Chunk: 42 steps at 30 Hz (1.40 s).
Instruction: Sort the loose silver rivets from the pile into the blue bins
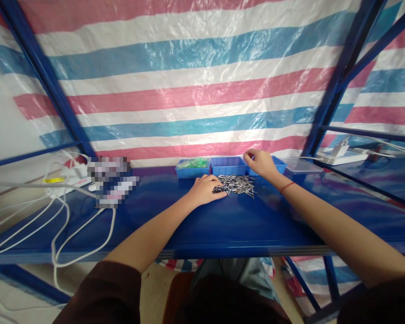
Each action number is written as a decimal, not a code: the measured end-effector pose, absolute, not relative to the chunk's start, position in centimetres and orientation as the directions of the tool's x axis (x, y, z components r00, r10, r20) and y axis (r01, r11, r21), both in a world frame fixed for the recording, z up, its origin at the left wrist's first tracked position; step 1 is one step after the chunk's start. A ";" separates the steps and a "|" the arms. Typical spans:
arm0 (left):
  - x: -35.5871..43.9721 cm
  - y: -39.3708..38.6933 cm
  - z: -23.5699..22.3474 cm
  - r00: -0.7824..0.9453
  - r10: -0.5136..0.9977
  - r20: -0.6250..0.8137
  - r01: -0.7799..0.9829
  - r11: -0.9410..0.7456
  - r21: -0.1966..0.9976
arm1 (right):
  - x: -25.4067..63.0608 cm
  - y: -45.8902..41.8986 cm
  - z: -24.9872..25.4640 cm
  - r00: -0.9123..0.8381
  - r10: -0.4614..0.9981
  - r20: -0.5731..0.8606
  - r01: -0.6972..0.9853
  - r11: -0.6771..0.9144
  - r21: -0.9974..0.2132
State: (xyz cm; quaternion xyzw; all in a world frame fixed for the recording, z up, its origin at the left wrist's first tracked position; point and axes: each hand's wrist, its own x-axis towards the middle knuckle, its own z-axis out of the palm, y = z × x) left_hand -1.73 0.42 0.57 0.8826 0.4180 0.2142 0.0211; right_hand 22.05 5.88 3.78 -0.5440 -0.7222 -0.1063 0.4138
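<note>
A loose heap of thin silvery metal rods [239, 184] lies on the blue tabletop. At the heap's left edge, my left hand [206, 189] is curled with thumb and fingers around some of the rods. My right hand [261, 163] hovers over the right blue bin [279, 164], its fingertips pinched together. Whatever they hold, if anything, is too small to make out. The middle blue bin [228, 167] stands just behind the heap. Beside it, the left blue bin [193, 172] contains green and clear plastic packaging [197, 163].
A clear plastic lid or tray [303, 165] lies right of the bins. White cables [65, 211] and a blurred-out object [116, 189] occupy the left side. A white power strip [344, 155] sits at the far right. Blue metal posts [47, 85] frame a striped plastic sheet [195, 90].
</note>
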 end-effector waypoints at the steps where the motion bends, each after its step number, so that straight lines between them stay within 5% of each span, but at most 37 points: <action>1: -1.7 0.5 0.6 0.560 0.745 0.363 0.729 -0.651 0.211 | 21.4 5.3 3.8 -0.121 0.691 0.713 0.865 0.425 -0.265; 6: -1.6 0.5 0.5 0.572 0.717 0.398 0.712 -0.675 0.193 | 19.3 1.9 3.2 -0.405 0.677 0.614 0.771 0.614 -0.169; 13: -1.5 0.9 0.4 0.558 0.648 0.518 0.683 -0.713 0.157 | 18.8 1.3 2.7 -0.445 0.698 0.560 0.646 0.684 -0.339; 17: -1.2 0.7 0.8 0.463 0.603 0.650 0.579 -0.761 0.293 | 17.9 1.6 1.4 -0.551 0.666 0.503 0.506 0.746 -0.433; 25: -0.8 1.0 0.7 0.212 0.735 0.644 0.479 -0.652 0.587 | 17.0 1.1 1.7 -0.400 0.822 0.406 0.310 0.538 -0.784; 31: -0.6 1.2 0.2 0.238 0.770 0.592 0.403 -0.633 0.661 | 16.9 1.0 2.4 -0.237 0.851 0.469 0.226 0.518 -0.825; 42: -0.3 0.8 0.0 0.325 0.761 0.562 0.389 -0.649 0.654 | 16.5 1.1 2.1 -0.193 0.840 0.507 0.149 0.536 -0.831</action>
